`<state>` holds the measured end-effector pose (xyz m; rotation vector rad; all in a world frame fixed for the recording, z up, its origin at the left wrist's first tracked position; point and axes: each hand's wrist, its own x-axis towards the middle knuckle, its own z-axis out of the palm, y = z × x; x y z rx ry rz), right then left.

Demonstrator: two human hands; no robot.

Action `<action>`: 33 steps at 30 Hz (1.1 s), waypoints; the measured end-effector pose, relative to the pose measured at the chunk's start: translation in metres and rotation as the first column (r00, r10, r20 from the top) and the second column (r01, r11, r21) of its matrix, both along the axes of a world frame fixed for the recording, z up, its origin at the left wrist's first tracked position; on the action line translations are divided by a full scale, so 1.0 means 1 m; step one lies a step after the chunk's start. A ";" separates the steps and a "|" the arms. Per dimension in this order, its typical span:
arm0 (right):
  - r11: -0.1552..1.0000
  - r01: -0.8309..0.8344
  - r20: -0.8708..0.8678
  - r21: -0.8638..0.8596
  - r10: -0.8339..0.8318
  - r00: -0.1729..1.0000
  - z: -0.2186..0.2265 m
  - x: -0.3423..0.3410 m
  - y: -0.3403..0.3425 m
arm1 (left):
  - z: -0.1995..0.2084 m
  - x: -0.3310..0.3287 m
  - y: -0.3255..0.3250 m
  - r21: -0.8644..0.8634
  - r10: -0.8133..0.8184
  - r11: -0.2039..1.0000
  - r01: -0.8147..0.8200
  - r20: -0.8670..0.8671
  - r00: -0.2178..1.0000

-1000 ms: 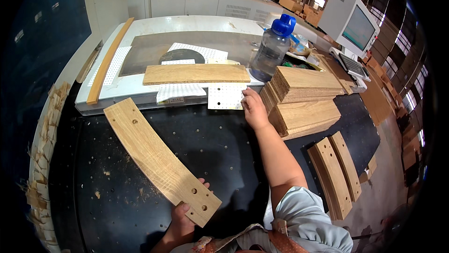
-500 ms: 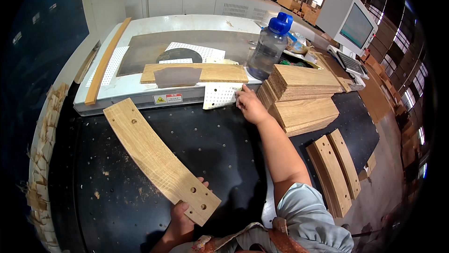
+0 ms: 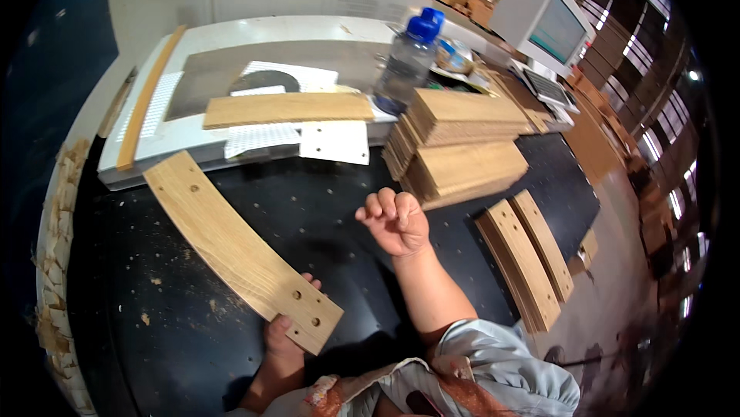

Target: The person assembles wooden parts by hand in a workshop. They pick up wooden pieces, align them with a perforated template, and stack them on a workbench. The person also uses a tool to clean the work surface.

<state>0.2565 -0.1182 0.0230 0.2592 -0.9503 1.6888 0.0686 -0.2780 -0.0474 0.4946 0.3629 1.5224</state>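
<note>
My left hand (image 3: pixel 284 344) grips the near end of a curved wooden board (image 3: pixel 239 243), thumb on top and fingertips showing past its far edge. The board slants away to the left over the black table and has drilled holes at both ends. My right hand (image 3: pixel 397 223) is raised over the table with nothing in it, palm up, fingers loosely curled and apart. Beyond it, a white sheet with dark holes (image 3: pixel 335 142) and a perforated white sheet (image 3: pixel 262 138) overhang the front edge of a white machine bed (image 3: pixel 254 30). A flat wooden board (image 3: pixel 289 109) lies across that edge.
Stacked wooden boards (image 3: pixel 466 143) stand right of my right hand, behind drilled curved pieces (image 3: pixel 520 263). A blue-capped bottle (image 3: pixel 405 62) stands behind the stack. A monitor (image 3: pixel 539 12) and keyboard (image 3: pixel 546 85) are at far right. Sawdust lies on the black table (image 3: pixel 185 324).
My right hand has left the white sheet's edge and drawn back toward me. A perforated sheet now hangs where the grey patch and warning label showed. The view has shifted slightly.
</note>
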 end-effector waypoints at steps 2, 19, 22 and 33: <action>0.990 -0.126 -0.084 0.059 0.131 0.988 0.009 0.003 -0.023 | 0.000 0.001 0.001 0.035 0.013 0.999 -0.011 -0.039 0.999; 0.836 0.162 0.734 0.525 -0.541 0.410 0.094 0.038 -0.199 | 0.093 0.014 -0.024 0.060 0.075 0.995 -0.081 0.106 0.992; 0.700 0.232 0.620 0.675 -0.709 0.336 0.096 0.024 -0.217 | 0.110 0.015 -0.035 0.041 0.089 0.995 -0.096 0.148 0.985; 0.508 0.404 0.428 0.761 -0.860 0.277 0.107 0.027 -0.247 | 0.155 0.045 -0.076 0.050 0.017 0.998 -0.023 0.128 0.992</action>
